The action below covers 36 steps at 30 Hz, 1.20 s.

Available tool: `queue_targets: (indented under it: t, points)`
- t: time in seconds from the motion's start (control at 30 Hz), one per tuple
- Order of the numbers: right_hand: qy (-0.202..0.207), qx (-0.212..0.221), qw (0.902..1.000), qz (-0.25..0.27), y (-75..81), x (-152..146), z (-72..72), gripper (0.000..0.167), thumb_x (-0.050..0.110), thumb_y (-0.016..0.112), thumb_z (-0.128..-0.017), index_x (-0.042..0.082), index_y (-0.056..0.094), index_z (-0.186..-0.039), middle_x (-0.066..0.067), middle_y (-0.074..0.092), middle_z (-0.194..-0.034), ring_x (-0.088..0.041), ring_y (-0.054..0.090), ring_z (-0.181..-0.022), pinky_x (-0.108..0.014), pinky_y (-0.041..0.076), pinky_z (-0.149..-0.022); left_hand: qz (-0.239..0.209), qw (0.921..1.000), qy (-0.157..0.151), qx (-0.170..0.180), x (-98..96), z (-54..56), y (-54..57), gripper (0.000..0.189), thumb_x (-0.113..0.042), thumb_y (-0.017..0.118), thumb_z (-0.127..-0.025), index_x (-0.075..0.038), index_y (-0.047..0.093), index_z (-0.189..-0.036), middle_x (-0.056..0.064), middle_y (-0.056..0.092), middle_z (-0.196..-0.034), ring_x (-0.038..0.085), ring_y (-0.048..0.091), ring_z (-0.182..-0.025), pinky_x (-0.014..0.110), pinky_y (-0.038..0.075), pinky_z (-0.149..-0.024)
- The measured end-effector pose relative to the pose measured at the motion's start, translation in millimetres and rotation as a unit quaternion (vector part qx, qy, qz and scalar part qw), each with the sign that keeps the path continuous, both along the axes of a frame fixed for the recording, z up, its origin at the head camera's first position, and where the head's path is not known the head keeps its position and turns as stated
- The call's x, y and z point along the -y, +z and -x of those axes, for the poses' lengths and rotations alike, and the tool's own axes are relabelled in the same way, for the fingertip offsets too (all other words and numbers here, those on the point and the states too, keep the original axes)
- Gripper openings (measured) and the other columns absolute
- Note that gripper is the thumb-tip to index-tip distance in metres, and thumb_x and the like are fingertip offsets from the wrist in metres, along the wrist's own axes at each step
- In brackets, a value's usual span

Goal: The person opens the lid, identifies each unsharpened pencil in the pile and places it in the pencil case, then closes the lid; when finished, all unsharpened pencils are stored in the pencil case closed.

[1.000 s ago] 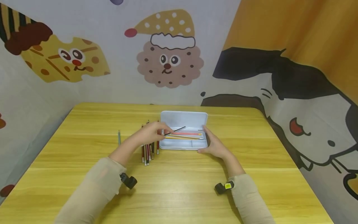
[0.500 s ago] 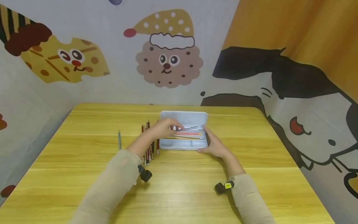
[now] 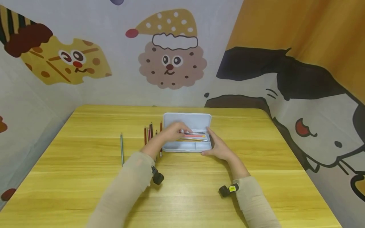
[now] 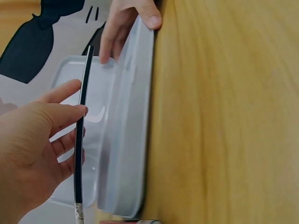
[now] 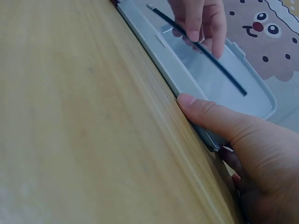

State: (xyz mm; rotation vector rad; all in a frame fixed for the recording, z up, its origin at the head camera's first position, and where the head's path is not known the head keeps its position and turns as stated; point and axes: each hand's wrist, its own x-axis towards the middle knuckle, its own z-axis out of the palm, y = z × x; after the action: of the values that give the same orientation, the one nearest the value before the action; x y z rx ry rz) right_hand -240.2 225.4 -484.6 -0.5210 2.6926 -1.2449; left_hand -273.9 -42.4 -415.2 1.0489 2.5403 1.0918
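My left hand pinches a black pencil between thumb and fingers, above the open grey-white pencil case. The pencil's eraser end points back toward the left wrist in the left wrist view. Inside the case's long compartment lie several pencils, among them a pink pencil and a yellow pencil, partly covered by the left hand. My right hand grips the right end of the case, thumb at its front edge and fingers round behind. The case lid stands raised at the back.
Several dark and red pencils lie side by side left of the case, partly hidden under the left forearm. Farther left a teal pencil lies alone on the wooden table. A printed cloth hangs behind the table.
The left hand has moved right and slightly down with the black pencil, from the case's left end to over its compartment. The right hand has stayed at the case's right end.
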Motion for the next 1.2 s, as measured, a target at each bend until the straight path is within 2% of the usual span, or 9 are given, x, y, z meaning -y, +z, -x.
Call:
queue_targets:
  t: [0.33, 0.57, 0.8, 1.2]
  points:
    - [0.0, -0.004, 1.0, -0.006, 1.4, 1, 0.3, 0.123, 0.037, 0.089, -0.063, 0.019, 0.008, -0.155, -0.011, 0.017, -0.157, -0.03, 0.015, -0.142, -0.05, 0.012, -0.113, -0.01, 0.9999, 0.001, -0.005, -6.8, 6.3, -22.1, 0.032, 0.01, 0.061, -0.086, -0.009, 0.073, -0.109, 0.005, 0.065, -0.099, 0.018, 0.057, -0.092, 0.027, 0.048, -0.082]
    - [-0.001, -0.002, 0.9999, -0.011, 2.3, 1, -0.9, 0.123, 0.038, 0.089, -0.064, 0.02, 0.007, -0.155, -0.012, 0.017, -0.157, -0.032, 0.014, -0.142, -0.051, 0.012, -0.113, -0.007, 0.9997, 0.004, -0.023, -9.2, 5.5, -27.1, 0.026, 0.006, 0.063, -0.087, -0.007, 0.073, -0.108, 0.006, 0.066, -0.097, 0.016, 0.057, -0.087, 0.025, 0.048, -0.077]
    - [-0.001, -0.002, 1.0, -0.003, 3.5, 1, -1.5, 0.123, 0.035, 0.089, -0.064, 0.019, 0.008, -0.155, -0.012, 0.017, -0.157, -0.032, 0.015, -0.142, -0.05, 0.012, -0.113, -0.014, 0.9976, -0.003, -0.068, -11.8, 5.3, -32.1, 0.023, 0.007, 0.063, -0.086, -0.002, 0.073, -0.105, 0.01, 0.066, -0.092, 0.019, 0.058, -0.085, 0.027, 0.049, -0.077]
    - [-0.005, 0.005, 1.0, 0.003, 3.9, 1, -3.9, 0.123, 0.037, 0.089, -0.064, 0.021, 0.008, -0.155, -0.01, 0.015, -0.157, -0.031, 0.014, -0.142, -0.051, 0.012, -0.113, -0.004, 0.9962, 0.041, -0.076, -16.5, 1.6, -45.3, 0.023, 0.002, 0.066, -0.087, -0.011, 0.074, -0.104, 0.0, 0.065, -0.091, 0.014, 0.057, -0.086, 0.025, 0.048, -0.079]
